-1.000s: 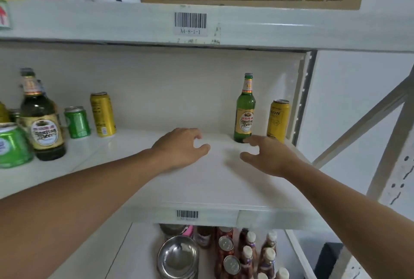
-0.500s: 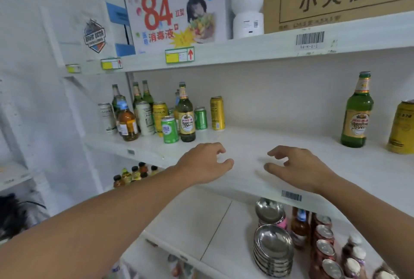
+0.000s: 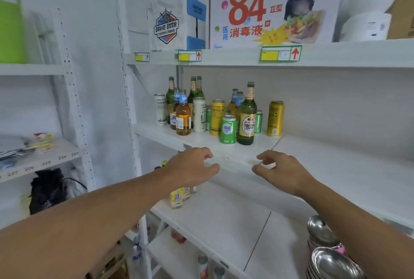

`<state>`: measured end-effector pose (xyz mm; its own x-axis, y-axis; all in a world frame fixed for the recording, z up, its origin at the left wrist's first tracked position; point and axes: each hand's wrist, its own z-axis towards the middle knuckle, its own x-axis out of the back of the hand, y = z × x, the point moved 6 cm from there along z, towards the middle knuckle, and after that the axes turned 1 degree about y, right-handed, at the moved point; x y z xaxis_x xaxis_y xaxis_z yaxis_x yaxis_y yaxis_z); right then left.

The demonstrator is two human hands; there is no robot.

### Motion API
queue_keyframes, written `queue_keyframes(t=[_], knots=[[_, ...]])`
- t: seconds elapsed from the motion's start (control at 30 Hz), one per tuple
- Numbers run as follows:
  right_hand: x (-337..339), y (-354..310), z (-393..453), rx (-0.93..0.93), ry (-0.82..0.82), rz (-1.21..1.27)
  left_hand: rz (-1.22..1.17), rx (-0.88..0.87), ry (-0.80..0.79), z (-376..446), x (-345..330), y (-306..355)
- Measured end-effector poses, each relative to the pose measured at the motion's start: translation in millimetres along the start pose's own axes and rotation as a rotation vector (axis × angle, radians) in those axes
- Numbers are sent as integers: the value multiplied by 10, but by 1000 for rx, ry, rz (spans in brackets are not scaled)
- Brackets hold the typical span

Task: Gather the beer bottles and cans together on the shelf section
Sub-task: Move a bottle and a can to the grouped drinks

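From the head view, both forearms reach out over the front of the white middle shelf (image 3: 336, 166); the left hand (image 3: 190, 166) hovers with fingers loosely curled and grasps nothing; the right hand (image 3: 282, 171) is likewise released, its fingers slack and spread, holding nothing; the two hands are near each other but apart.

The beer sits grouped at the left end of that shelf, behind and above the hands; in front stand a green can (image 3: 228, 129) and, just beside it on the right, a tall green bottle (image 3: 247, 117) with a gold label; a yellow can (image 3: 275, 118) stands a little apart to the right; a second yellow can (image 3: 217, 117), a white can (image 3: 199, 114), an amber bottle (image 3: 183, 115) with a blue neck label and a pale can (image 3: 160, 109) fill the left side, with more green bottles crowded behind them.

On the shelf above rest a white carton (image 3: 268, 9) printed with a red 84 and a box (image 3: 167, 25) with a shield logo; below right lie stacked steel bowls (image 3: 331, 260); small yellow bottles (image 3: 177, 198) stand under the left wrist, partly hidden by it.
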<state>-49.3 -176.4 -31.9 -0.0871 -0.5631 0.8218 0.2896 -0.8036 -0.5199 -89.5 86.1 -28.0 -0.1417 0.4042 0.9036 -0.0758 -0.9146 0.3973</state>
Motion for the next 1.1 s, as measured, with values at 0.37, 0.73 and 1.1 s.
queue_keyframes(t=[0.37,0.73,1.1], knots=[[-659,-795,799,-75,44,-4,1,-10,25,476,464,-1166],[-775,-513,1740,-168,210,179,37,37,45,1184,419,-1360],[-1172,-362,2215,-148,491,296,-210,184,253,2009,409,-1702]])
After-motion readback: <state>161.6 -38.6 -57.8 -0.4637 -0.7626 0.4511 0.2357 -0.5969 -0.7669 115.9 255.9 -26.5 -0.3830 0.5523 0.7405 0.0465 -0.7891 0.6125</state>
